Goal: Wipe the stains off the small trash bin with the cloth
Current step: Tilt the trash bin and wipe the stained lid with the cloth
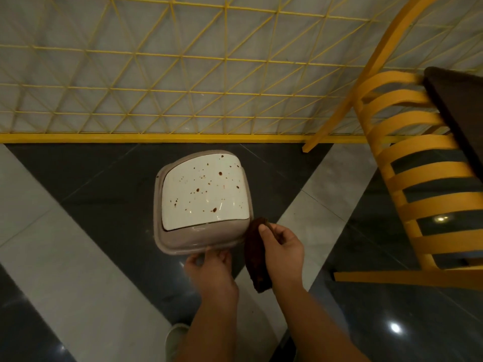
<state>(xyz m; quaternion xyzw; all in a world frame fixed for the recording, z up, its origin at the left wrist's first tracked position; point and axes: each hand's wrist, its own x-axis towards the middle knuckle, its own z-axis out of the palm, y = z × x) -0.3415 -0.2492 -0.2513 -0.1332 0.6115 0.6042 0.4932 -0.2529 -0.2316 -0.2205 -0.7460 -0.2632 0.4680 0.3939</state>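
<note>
I see my left hand (pixel 209 267) gripping the near rim of the spotted small trash bin (pixel 202 202) on the floor, right hand (pixel 281 253) pinching the cloth (pixel 254 259) beside it; wiping looks unstarted, lid next.

**What you have in view, counted**

You have one small trash bin (pixel 202 205), its white lid (pixel 203 190) carrying roughly two dozen brown stains (pixel 220 173). One dark cloth (pixel 256 259). Two hands: left (pixel 210 270), right (pixel 282 253). One yellow chair (pixel 418 178). One shoe (pixel 173 340).
</note>
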